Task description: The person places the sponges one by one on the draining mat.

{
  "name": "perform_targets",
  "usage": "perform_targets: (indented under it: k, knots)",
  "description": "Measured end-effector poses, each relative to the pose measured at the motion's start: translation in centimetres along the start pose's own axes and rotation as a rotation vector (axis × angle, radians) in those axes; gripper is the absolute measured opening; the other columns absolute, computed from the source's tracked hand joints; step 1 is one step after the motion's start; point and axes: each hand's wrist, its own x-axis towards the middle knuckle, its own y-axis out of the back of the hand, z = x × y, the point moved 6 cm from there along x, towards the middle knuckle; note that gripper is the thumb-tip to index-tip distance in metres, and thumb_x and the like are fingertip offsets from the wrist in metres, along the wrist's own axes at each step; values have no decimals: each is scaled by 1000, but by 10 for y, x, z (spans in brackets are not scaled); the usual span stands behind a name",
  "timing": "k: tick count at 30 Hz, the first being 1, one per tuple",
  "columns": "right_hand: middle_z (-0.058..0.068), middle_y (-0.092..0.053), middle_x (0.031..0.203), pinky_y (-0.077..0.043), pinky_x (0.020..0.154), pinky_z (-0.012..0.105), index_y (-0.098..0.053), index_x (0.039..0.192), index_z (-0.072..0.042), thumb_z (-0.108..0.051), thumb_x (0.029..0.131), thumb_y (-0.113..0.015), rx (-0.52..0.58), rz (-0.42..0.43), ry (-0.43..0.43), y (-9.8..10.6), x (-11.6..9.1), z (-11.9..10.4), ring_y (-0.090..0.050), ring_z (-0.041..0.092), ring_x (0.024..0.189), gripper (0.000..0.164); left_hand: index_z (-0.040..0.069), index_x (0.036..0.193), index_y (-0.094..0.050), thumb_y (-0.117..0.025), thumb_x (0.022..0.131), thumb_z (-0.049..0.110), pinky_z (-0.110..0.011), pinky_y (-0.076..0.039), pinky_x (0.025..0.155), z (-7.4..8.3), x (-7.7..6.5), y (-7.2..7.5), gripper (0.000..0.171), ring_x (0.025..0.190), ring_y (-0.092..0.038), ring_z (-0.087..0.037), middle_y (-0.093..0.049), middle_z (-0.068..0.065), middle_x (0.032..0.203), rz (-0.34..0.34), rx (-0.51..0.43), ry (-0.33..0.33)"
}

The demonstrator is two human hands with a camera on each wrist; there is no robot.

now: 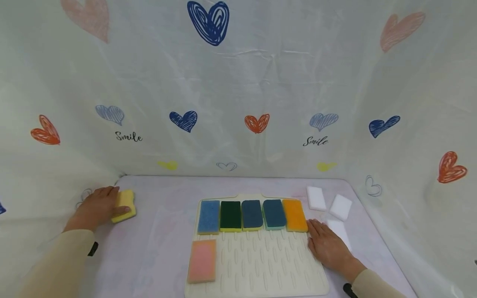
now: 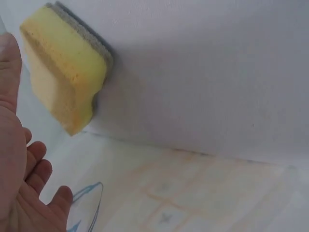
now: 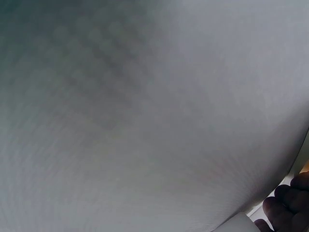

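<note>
At the far left of the table lies a yellow sponge [image 1: 126,203] with notched sides. My left hand [image 1: 99,205] reaches over its left side, the thumb toward the near end and the fingers toward the far end. In the left wrist view the sponge [image 2: 65,67] shows a grey scouring layer on the table side, and the fingers [image 2: 38,174] look loosely bent with a gap to it. My right hand [image 1: 329,246] rests with extended fingers on the right edge of a cream ridged mat [image 1: 261,265], close to an orange sponge [image 1: 295,215]. The right wrist view is mostly blurred cloth.
Along the mat's back row lie a blue sponge [image 1: 209,217], a dark green one [image 1: 230,216] and two blue-grey ones [image 1: 252,215]. A pink sponge [image 1: 202,260] sits front left. White sponge blocks [image 1: 316,198] lie right of the mat. A heart-printed curtain [image 1: 238,82] surrounds the table.
</note>
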Motion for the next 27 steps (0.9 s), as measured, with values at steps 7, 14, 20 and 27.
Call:
perform_targets:
  k: [7, 14, 20, 27]
  knots:
    - [23, -58, 150, -45, 118, 55, -55, 146, 9, -27, 103, -64, -14, 4, 7, 1, 0, -1, -56, 39, 140, 56, -27, 137, -44, -85, 87, 39, -71, -47, 103, -2, -2, 2, 92, 121, -52, -61, -53, -46, 135, -1, 16, 10]
    - [23, -59, 148, -46, 117, 55, -56, 145, 9, -26, 101, -66, -20, 31, 15, 4, 0, -3, -57, 38, 139, 57, -24, 139, -41, -87, 86, 37, -70, -46, 104, 6, 0, 4, 93, 123, -50, -61, -51, -45, 137, -45, -36, 34]
    - [23, -60, 147, -47, 116, 55, -57, 144, 9, -25, 99, -68, -18, 53, 30, 6, -1, -3, -59, 39, 137, 57, -23, 135, -42, -90, 81, 39, -67, -50, 98, 14, -7, 8, 95, 115, -55, -58, -55, -43, 130, 23, -19, 26]
    - [23, -60, 148, -47, 117, 55, -57, 145, 9, -26, 101, -67, -11, 43, 27, 7, -2, -3, -58, 38, 138, 56, -23, 142, -39, -95, 72, 32, -71, -43, 108, 21, -13, 2, 104, 127, -48, -61, -50, -45, 138, 17, -14, 31]
